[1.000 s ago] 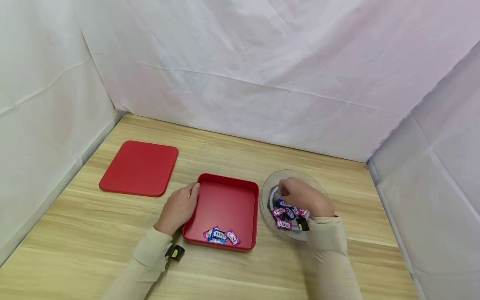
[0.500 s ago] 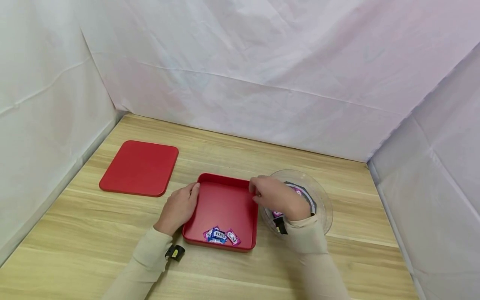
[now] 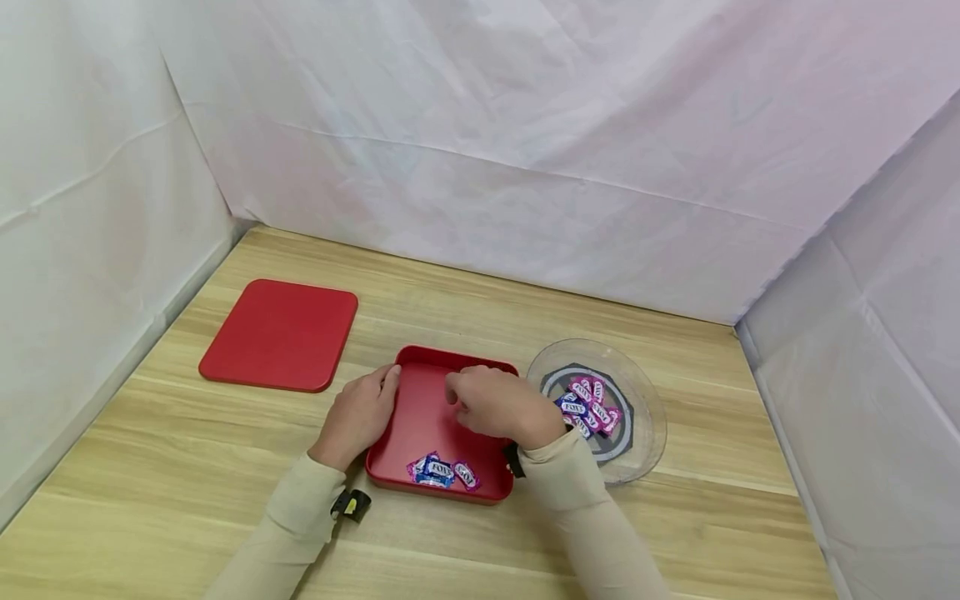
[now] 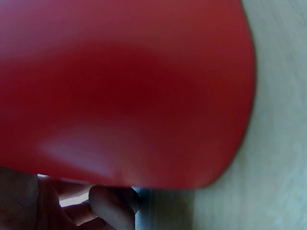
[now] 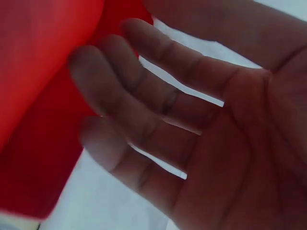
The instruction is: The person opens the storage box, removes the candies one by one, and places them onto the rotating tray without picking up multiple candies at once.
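My left hand (image 3: 358, 417) grips the left wall of a square red box (image 3: 412, 417), thumb over the rim. In the left wrist view, curled fingers (image 4: 112, 206) show below the box's red side. Over the box's right half hangs my right hand (image 3: 502, 404), fingers bent downward. Its fingers (image 5: 158, 124) are loosely bent and spread in the right wrist view, with the thumb tip out of frame; I cannot tell whether it pinches anything. Pink and blue wrapped candies (image 3: 441, 472) lie along the box's front wall.
A clear round bowl (image 3: 649, 417) with several wrapped candies (image 3: 600, 410) stands right of the box, close to its wall. A flat red lid (image 3: 281, 335) lies at the back left of the wooden table (image 3: 420, 550). White sheets (image 3: 480, 208) enclose the back and sides.
My right hand has moved left from the bowl, across the box's right rim, to above the inside of the box. My left hand has stayed on the box.
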### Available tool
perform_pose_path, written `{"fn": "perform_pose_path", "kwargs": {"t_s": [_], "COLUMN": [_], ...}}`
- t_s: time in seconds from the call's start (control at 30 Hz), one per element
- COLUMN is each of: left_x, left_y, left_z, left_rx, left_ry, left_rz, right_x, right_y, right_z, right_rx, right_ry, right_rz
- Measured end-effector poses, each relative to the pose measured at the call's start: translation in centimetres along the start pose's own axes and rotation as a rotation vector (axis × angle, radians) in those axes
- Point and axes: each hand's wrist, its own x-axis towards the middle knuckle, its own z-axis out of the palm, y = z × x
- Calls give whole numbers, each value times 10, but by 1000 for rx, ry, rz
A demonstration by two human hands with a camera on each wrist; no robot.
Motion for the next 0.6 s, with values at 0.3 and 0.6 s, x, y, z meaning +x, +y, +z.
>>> {"fn": "perform_pose_path", "kwargs": {"t_s": [0.3,0.6], "left_x": [0,0], "left_y": [0,-1], "left_z": [-1,0], "left_rx": [-9,-14], "left_ry": [-7,-17], "left_rz": [-2,-8], "right_x": [4,4], "right_y": [-18,-28], "right_z": [14,34], "right_rx": [-58,-127], "right_ry": [-151,-182], "right_rz": [79,92]}}
